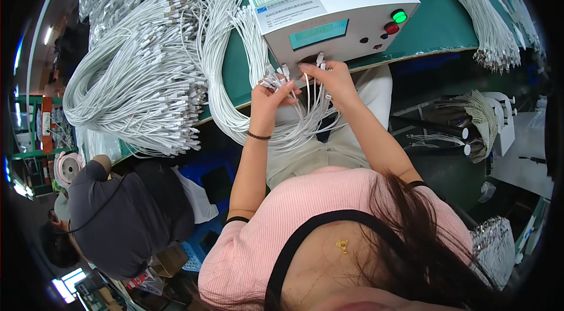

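We saw a long green surface (437, 26) that ran across the top of the view. To the lower left, we saw another person (129, 217) in a dark shirt, with their back partly to us. On the left part of the surface, we saw a big heap of white cables (141, 76), bent round so that lots of their ends pointed to the right. Just right of the middle sat a white box (335, 11) with a slanted front. A smaller bundle of cables (484, 17) hung over the edge at the far right. Near the front of the box, we found the loose white cables (294, 134) that the two hands were busy with; they drooped from the fingers across the person's lap. The left hand (273, 99) was curled nearly closed, with a little bunch of cable ends in its fingers. The right hand (332, 82) was bent in a pinch, close up to the box, with cable ends in its grip. We could not tell if a plug was pushed into the box, because the fingers hid that spot. Above the right hand, we saw a pale blue-green screen (320, 34). A white plug (320, 59) poked up just past its fingers. To the right of the screen, we saw a glowing green light (399, 16) and a red button (391, 28).
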### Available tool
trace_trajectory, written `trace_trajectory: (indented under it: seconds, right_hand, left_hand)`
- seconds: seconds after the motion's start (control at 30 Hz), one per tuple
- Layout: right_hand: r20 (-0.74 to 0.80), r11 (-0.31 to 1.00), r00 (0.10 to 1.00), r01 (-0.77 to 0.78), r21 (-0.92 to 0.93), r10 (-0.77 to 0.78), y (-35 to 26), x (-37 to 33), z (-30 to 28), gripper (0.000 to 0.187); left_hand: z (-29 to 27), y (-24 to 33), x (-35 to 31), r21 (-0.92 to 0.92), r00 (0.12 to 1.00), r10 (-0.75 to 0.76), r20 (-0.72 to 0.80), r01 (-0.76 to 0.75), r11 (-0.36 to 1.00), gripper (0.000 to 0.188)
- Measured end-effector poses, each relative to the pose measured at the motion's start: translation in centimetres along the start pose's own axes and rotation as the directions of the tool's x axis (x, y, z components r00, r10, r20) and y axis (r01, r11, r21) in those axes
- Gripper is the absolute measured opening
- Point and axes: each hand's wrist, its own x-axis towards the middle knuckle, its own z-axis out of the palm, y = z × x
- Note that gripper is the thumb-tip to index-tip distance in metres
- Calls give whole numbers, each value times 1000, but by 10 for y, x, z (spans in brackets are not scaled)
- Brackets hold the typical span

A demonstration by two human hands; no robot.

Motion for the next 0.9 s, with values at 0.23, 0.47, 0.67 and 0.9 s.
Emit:
trace_trajectory:
  seconds: [0.23, 0.47, 0.67, 0.9]
  right_hand:
    - [142, 993, 989, 65, -103, -50, 10, -5, -4, 23]
    - [43, 999, 998, 47, -4, -47, 19, -3, -7, 23]
    - [21, 991, 999, -42, 127, 40, 5, 0, 2, 25]
    - [10, 991, 1000, -11, 130, 10, 0, -3, 4, 24]
  left_hand:
    - [-5, -10, -3, 223, 986, -111, 127, 81, 971, 27]
    - [-6, -7, -5, 100, 983, -64, 172, 47, 994, 26]
    - [-2, 4, 1, 7, 999, 8, 41, -8, 1000, 20]
    - [2, 1, 0, -33, 1000, 28, 8, -28, 999, 15]
